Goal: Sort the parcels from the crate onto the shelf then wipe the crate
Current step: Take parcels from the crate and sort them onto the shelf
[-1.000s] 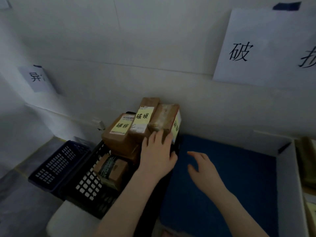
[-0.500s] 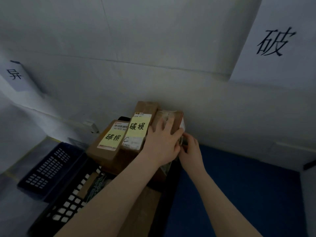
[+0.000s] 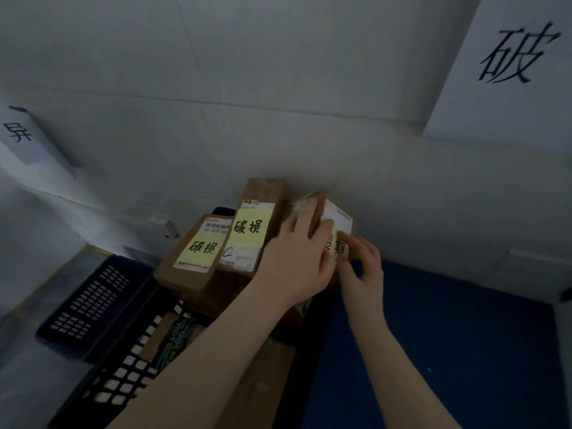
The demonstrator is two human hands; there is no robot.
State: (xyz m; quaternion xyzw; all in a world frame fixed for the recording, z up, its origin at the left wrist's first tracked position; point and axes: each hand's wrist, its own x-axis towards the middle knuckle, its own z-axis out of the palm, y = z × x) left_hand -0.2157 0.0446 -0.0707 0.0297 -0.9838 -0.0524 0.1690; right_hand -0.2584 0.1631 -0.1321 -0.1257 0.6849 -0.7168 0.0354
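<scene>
Moved: the end parcel (image 3: 335, 218) now tilts so its white and yellow labelled face shows, and the right hand (image 3: 362, 264) has come up onto that face.
Left hand: the left hand (image 3: 296, 258) lies across the parcel's near side, fingers curled over its top edge, gripping it.
Right hand: thumb and fingertips (image 3: 346, 238) pinch the parcel's lower right edge, right on the yellow label.
End parcel: right end of the brown stack, close to the white wall (image 3: 278, 119), touching the tall parcel (image 3: 258, 226) on its left. Whether it is lifted clear of the stack, I cannot tell.
Other parcels: the tall one and a wider parcel (image 3: 195, 252) sit side by side, each with a handwritten yellow label.
Crate: the black crate (image 3: 123, 376) holds the stack; more boxes lie lower inside it.
Blue basket: a blue basket (image 3: 89, 301) stands just left of the crate.
Shelf: the blue shelf surface (image 3: 448, 342) lies to the right, under the right forearm.
Signs: a white sheet (image 3: 513, 63) hangs on the wall upper right, and a smaller one (image 3: 21, 134) far left.
</scene>
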